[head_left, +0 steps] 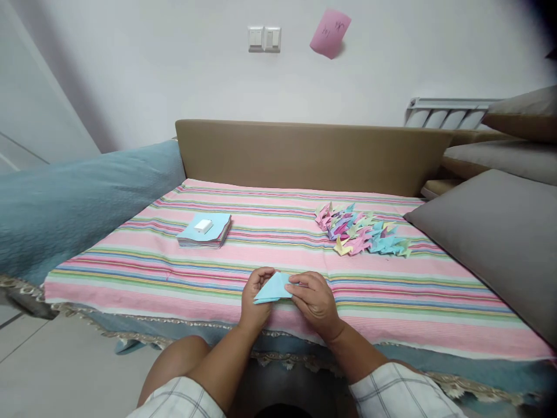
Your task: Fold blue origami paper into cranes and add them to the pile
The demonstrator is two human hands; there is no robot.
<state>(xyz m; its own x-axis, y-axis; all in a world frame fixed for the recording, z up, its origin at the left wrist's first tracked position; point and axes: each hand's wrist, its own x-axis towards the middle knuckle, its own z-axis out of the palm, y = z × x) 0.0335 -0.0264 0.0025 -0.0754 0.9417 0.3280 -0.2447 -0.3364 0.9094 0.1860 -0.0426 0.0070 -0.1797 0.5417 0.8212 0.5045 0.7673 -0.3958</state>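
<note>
Both of my hands hold one light blue folded paper (272, 288) over the near edge of the striped cloth (287, 255). My left hand (255, 299) pinches its left side. My right hand (315, 301) grips its right side, fingers curled on the fold. A stack of coloured paper squares (217, 231) lies to the far left, with a small white block (203, 226) on top. A pile of several folded paper cranes (363, 232) in pastel colours sits to the far right.
A teal blanket (65, 203) rises at the left. Grey cushions (491, 232) lie at the right. A tan backrest (304, 154) runs behind the cloth. On the wall hang a light switch (264, 39) and a pink note (329, 32). My knees are below.
</note>
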